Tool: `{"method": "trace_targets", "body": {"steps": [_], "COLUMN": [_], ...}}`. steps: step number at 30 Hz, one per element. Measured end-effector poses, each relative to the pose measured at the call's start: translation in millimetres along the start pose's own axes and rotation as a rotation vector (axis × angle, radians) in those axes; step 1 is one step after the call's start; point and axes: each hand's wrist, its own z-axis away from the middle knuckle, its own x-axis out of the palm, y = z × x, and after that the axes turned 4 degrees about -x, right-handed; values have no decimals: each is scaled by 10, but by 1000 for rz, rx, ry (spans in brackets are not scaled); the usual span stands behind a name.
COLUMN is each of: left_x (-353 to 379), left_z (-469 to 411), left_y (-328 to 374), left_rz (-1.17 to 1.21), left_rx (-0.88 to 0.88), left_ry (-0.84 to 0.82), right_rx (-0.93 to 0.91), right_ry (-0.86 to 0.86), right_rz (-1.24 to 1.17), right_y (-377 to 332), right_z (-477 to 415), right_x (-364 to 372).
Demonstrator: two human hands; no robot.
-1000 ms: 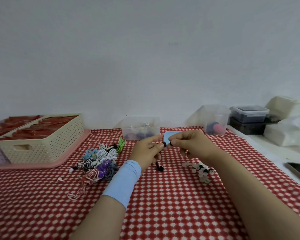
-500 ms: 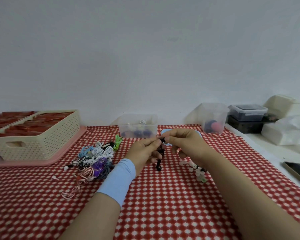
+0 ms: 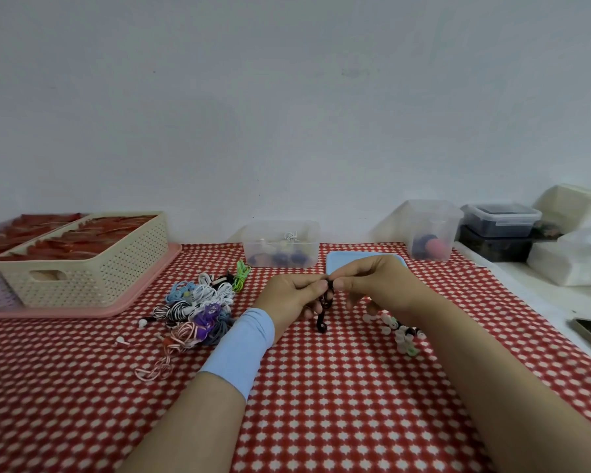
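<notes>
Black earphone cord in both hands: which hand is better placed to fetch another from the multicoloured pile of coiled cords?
Left, probably: the left hand is nearer the multicoloured pile of coiled cords, while the right hand would have to cross over the black earphone cord.

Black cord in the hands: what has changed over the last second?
The left hand and right hand kept pinching the black cord and drew their fingertips closer together. Its tail hangs below them as before. The cord pile and blue lid stayed put.
</notes>
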Motion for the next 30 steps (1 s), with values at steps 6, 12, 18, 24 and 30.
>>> {"method": "trace_targets", "body": {"steps": [6,12,18,24,30], "left_x": [-30,-43,-17,9,49], "left_z": [-17,-11,12,56,89], "left_y": [-25,-9,1,9,86], "left_rz": [36,119,183,118,235], "left_rx": [-20,-39,-50,-39,-102], "left_ry": [-47,-79,-82,-61,-93], "right_rx": [49,75,45,83,51], "right_ry": [-16,-40,-31,-20,-15], "right_rz": [3,-51,-21,50,12], "right_y": [-3,-17,-17,-19,-34], "right_z": [5,10,10,-2,8], "right_x": [27,37,40,39,-27]}}
